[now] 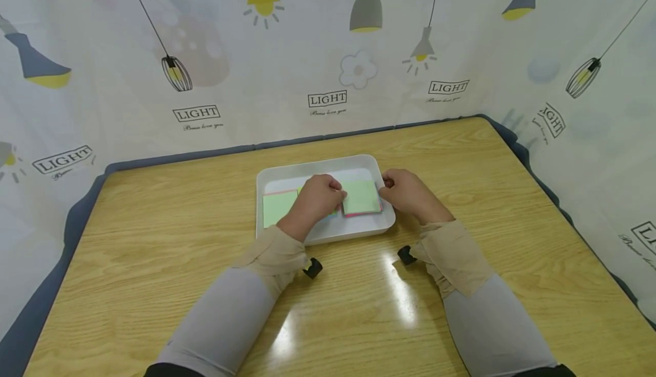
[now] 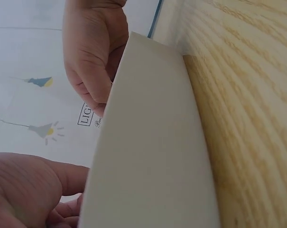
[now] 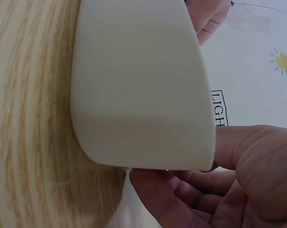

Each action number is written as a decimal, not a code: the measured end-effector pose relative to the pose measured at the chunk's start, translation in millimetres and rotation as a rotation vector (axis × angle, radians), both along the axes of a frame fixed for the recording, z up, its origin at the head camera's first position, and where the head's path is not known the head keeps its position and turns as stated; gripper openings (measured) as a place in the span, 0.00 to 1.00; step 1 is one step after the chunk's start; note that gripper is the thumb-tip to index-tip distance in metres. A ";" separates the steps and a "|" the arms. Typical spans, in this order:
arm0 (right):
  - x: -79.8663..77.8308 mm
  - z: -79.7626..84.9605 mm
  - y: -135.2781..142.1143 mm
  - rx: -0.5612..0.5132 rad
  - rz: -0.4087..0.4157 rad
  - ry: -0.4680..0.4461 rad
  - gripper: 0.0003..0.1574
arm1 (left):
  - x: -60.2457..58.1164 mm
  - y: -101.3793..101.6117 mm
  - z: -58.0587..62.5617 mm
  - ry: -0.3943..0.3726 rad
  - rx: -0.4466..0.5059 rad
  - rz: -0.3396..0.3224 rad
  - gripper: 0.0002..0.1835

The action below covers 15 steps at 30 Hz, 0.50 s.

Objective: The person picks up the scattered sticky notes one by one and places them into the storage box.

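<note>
A white tray (image 1: 320, 168) with sticky note pads in it sits on the table. My left hand (image 1: 318, 197) reaches over its front wall, thumb and curled fingers pinching at the left edge of a pale green sticky note pad (image 1: 362, 197) with pink showing beneath. At the tray's right end is my right hand (image 1: 410, 195); in the right wrist view its thumb (image 3: 226, 147) lies over the rim and its fingers bend below the outer wall. Another pale green pad (image 1: 279, 209) lies at the left. My left hand mostly hides yellow and blue notes in the middle.
The wooden table (image 1: 169, 240) extends around the tray. Behind it hangs a pale curtain (image 1: 287, 64) printed with lamps. Black wrist mounts (image 1: 312, 267) stick out from the taped sleeves, close to the tray's front side.
</note>
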State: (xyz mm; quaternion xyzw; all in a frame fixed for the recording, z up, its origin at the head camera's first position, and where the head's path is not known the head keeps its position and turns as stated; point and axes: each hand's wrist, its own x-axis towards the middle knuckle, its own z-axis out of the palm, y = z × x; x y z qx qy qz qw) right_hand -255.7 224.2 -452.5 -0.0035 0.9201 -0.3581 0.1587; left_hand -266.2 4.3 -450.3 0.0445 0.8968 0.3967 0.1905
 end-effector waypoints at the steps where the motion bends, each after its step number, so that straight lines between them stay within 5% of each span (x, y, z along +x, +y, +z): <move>1: -0.1 0.1 -0.2 -0.001 0.001 -0.002 0.22 | 0.6 -1.0 0.7 0.006 0.009 0.007 0.13; 15: 4.3 -0.9 4.3 0.035 0.009 0.007 0.14 | 22.4 -46.5 37.1 0.151 0.133 0.096 0.11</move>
